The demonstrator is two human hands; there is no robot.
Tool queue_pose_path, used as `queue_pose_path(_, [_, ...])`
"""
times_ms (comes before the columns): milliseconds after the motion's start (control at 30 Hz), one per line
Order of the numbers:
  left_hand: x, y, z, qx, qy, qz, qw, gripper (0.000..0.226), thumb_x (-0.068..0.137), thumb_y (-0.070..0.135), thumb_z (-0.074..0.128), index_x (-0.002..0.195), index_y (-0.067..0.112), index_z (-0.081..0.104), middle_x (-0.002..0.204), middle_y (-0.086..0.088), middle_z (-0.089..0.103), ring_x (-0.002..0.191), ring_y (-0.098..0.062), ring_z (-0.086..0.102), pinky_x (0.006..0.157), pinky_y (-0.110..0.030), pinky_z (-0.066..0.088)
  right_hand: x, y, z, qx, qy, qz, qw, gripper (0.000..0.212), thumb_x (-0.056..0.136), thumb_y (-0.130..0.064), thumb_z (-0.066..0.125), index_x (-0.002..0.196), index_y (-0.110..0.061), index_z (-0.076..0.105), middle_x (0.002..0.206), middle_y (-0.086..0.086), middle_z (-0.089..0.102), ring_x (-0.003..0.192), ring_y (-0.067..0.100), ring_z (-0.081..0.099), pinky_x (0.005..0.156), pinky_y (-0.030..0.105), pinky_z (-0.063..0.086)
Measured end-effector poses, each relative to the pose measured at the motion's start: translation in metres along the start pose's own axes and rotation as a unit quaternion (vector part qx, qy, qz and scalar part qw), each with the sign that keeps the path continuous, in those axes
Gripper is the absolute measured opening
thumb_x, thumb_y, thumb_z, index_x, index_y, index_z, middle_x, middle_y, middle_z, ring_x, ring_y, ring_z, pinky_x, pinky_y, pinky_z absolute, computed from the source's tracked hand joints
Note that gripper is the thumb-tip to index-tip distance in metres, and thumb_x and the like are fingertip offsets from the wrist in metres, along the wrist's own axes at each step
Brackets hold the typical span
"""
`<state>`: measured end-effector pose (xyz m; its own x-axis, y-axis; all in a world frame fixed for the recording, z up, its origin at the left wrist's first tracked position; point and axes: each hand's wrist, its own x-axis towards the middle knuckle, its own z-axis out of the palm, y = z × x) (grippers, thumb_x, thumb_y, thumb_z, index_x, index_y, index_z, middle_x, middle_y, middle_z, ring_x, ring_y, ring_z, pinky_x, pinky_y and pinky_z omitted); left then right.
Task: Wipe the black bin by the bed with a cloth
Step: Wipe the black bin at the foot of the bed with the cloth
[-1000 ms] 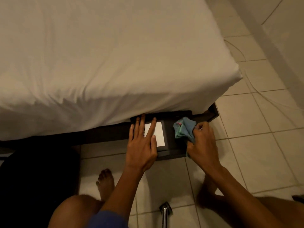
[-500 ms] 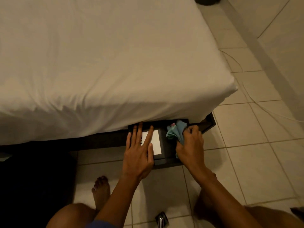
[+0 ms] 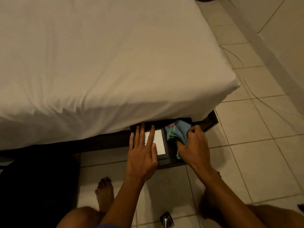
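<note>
The black bin (image 3: 170, 156) stands on the floor tiles, half tucked under the bed's overhanging sheet, with a white label (image 3: 158, 142) on its top. My left hand (image 3: 142, 153) lies flat on that top, fingers spread across the label, holding the bin still. My right hand (image 3: 193, 145) is closed around a bunched blue-green cloth (image 3: 178, 131) and presses it against the right part of the bin. The bin's far side is hidden under the bed.
The bed (image 3: 102, 63) with a white sheet fills the upper left. A dark bed frame (image 3: 212, 121) juts out at the corner. A thin white cable (image 3: 256, 94) runs over the tiles on the right. My bare feet (image 3: 104, 192) are below, and a metal object (image 3: 166, 220) is at the bottom edge.
My right hand has slid the cloth a little along the bin's right part. My left hand has stayed flat on the label. The view has shifted slightly.
</note>
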<state>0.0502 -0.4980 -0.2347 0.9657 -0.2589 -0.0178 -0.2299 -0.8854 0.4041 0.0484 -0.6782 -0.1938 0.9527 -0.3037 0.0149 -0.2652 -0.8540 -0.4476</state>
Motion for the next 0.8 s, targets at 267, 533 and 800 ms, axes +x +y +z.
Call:
queue_pose_path(267, [0.001, -0.007, 0.001, 0.011, 0.003, 0.004, 1.000, 0.066, 0.100, 0.040, 0.019, 0.160, 0.025, -0.003, 0.169, 0.000, -0.011, 0.156, -0.012, -0.014, 0.127, -0.040, -0.003, -0.022, 0.009, -0.006, 0.025, 0.025, 0.092, 0.995, 0.039, 0.077, -0.023, 0.074, 0.106, -0.004, 0.056, 0.102, 0.010, 0.049, 0.090, 0.023, 0.051, 0.073, 0.033, 0.046])
queue_pose_path(533, [0.005, -0.001, 0.005, 0.005, 0.011, 0.002, 1.000, 0.065, 0.101, 0.038, 0.022, 0.161, 0.026, -0.001, 0.169, 0.000, -0.009, 0.156, -0.013, -0.011, 0.127, -0.040, -0.002, 0.013, 0.009, -0.010, 0.073, 0.035, 0.102, 0.992, 0.032, 0.078, -0.022, 0.070, 0.099, -0.002, 0.056, 0.101, 0.014, 0.052, 0.091, 0.030, 0.054, 0.069, 0.035, 0.043])
queue_pose_path(800, [0.002, 0.000, 0.002, -0.001, 0.011, -0.005, 1.000, 0.065, 0.102, 0.034, 0.029, 0.161, 0.026, 0.001, 0.170, 0.001, -0.006, 0.157, -0.013, -0.008, 0.127, -0.042, 0.002, -0.019, 0.011, -0.014, 0.042, 0.028, 0.090, 0.995, 0.031, 0.077, -0.019, 0.071, 0.100, -0.002, 0.057, 0.102, 0.013, 0.050, 0.095, 0.031, 0.052, 0.078, 0.042, 0.048])
